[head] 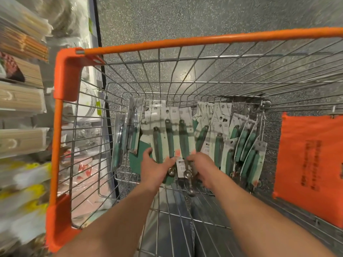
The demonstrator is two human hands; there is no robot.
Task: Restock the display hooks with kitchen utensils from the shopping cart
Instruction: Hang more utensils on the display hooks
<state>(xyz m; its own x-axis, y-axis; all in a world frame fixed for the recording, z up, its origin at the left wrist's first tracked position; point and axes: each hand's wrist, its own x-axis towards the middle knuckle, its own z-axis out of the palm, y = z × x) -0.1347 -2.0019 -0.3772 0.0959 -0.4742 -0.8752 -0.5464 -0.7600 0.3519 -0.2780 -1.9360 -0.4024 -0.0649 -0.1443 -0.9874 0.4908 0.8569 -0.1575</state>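
Speckled floor shows through the shopping cart (66, 75) — left hand (156, 169) and right hand (202, 169) each grip a fan of carded utensils (170, 134); gathering step — next, lift them clear toward the hooks

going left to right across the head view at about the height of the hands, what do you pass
shelf packs → cart's orange corner post → carded utensils leaning on the cart's left wall → left hand → right hand → leaning carded utensils → orange flap

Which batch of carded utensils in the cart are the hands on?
The middle batch, gripped by left hand and right hand; the batches along the left side and right side lie untouched.
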